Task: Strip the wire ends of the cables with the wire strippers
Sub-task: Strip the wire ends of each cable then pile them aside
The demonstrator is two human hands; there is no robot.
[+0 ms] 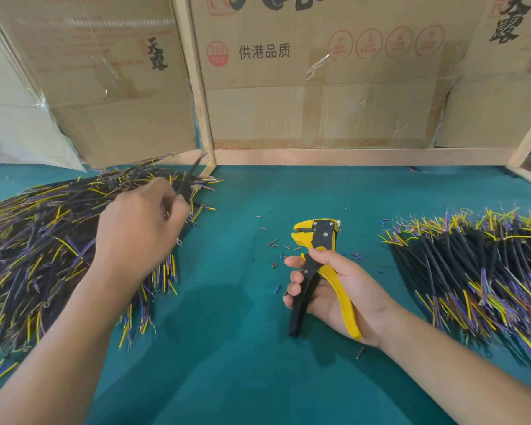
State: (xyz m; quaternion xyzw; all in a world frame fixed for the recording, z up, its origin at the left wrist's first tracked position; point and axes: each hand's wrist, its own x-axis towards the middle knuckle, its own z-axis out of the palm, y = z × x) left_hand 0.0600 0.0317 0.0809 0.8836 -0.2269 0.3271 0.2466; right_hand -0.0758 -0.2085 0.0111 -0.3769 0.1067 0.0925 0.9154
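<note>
Your right hand (pixel 334 289) wraps the yellow-and-black wire strippers (pixel 318 271) by both handles, head up and jaws apart — ready, I judge, to take a wire end. Small snipped bits of insulation (pixel 273 243) litter the teal mat (pixel 227 348) around the tool. Right of it lies a heap of black cables with yellow and purple leads (pixel 472 271). Farther off, your left hand (pixel 141 222) reaches over the bigger left cable pile (pixel 37 250), fingers curled and pinching one thin black cable (pixel 186 179) — probably the next piece. Neighbouring leads may tangle and drag. Taped cardboard boxes (pixel 319 87) wall the back.
</note>
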